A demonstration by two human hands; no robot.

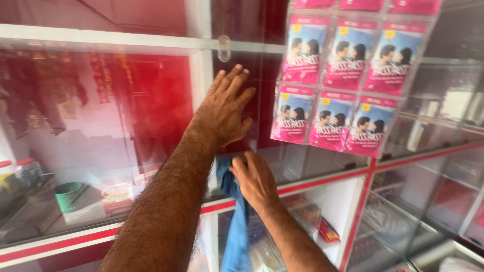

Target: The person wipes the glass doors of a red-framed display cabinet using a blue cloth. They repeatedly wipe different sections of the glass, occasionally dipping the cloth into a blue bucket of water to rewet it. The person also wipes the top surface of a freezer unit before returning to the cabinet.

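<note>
Two hands [224, 108], one blue cloth [237, 226], six whole pink sachets [335, 85], one green cup [67, 195].

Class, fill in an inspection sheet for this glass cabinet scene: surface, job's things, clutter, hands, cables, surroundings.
Surface: glass cabinet door, red reflections, white frame.
Job's things: blue cloth, bunched against the glass.
Clutter: hanging sachet strips at right; green cup and jars behind glass.
Hands: left hand flat on the glass, fingers spread; right hand gripping the cloth.
Cables: nothing seen.
Surroundings: red-trimmed shelves with small packets.
</note>
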